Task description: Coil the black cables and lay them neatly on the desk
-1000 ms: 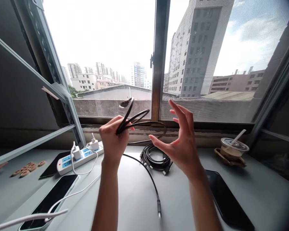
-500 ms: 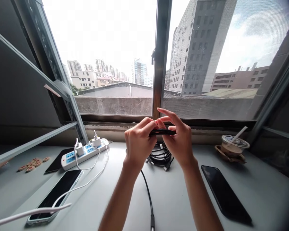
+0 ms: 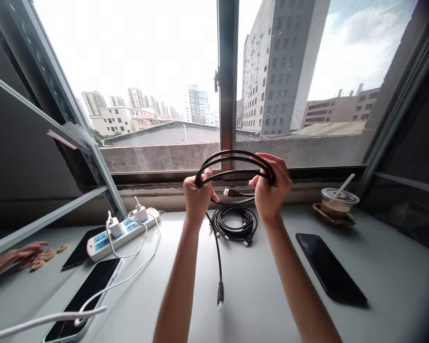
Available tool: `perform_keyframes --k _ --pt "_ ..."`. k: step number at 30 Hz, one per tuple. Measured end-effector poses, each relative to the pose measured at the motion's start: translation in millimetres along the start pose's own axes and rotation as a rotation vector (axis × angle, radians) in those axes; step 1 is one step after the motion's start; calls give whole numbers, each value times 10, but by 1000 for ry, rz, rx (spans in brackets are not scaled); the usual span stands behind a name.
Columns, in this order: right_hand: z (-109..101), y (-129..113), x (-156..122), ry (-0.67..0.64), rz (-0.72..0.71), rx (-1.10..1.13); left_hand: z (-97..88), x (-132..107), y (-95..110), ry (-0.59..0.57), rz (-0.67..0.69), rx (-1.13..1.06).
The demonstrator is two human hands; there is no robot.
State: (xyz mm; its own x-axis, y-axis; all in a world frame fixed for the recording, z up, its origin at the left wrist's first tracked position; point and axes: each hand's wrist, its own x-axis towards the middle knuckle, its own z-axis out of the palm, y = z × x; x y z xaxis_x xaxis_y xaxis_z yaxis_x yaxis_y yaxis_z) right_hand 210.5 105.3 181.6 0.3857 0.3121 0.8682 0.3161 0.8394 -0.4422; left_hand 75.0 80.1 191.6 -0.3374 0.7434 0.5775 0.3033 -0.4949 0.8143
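Note:
My left hand (image 3: 197,197) and my right hand (image 3: 270,189) are both closed on a black cable (image 3: 236,159), held up in front of the window as a flat loop of a few turns arching between them. One free end of it hangs from my left hand down to a plug (image 3: 220,292) just above the desk. A short end with a connector (image 3: 229,192) pokes out between my hands. Behind and below my hands, a second black cable coil (image 3: 233,225) lies on the desk.
A white power strip (image 3: 123,230) with chargers and white leads sits at the left, beside two phones (image 3: 87,291). Another phone (image 3: 329,268) lies at the right, an iced drink cup (image 3: 338,202) behind it. Another person's hand (image 3: 14,255) rests by small wooden discs (image 3: 46,256) at far left.
My hands have moved apart from a tight pinch at the centre, spreading the cable into a wide loop. The hanging end has lifted slightly. Another person's hand has appeared at the far left.

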Motion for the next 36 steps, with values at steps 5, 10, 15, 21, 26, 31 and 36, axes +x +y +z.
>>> perform_keyframes --k 5,10,15,21,26,31,36 --pt "-127 8 124 -479 17 -280 58 -89 21 -40 220 546" --pt "-246 -259 68 -915 -3 -401 194 -151 27 -201 246 750" --pt "-382 -490 96 -598 102 -194 165 -46 -112 -126 28 587" --pt "-408 -651 83 -151 168 -23 200 -59 -205 -333 -223 316" --pt "-373 -618 60 117 48 114 222 -125 -143 -805 -363 69" --pt "-286 -476 85 237 90 334 247 -85 -101 -611 -172 -158" --pt "-118 -198 126 113 375 428 224 -9 -93 -393 -39 -311"
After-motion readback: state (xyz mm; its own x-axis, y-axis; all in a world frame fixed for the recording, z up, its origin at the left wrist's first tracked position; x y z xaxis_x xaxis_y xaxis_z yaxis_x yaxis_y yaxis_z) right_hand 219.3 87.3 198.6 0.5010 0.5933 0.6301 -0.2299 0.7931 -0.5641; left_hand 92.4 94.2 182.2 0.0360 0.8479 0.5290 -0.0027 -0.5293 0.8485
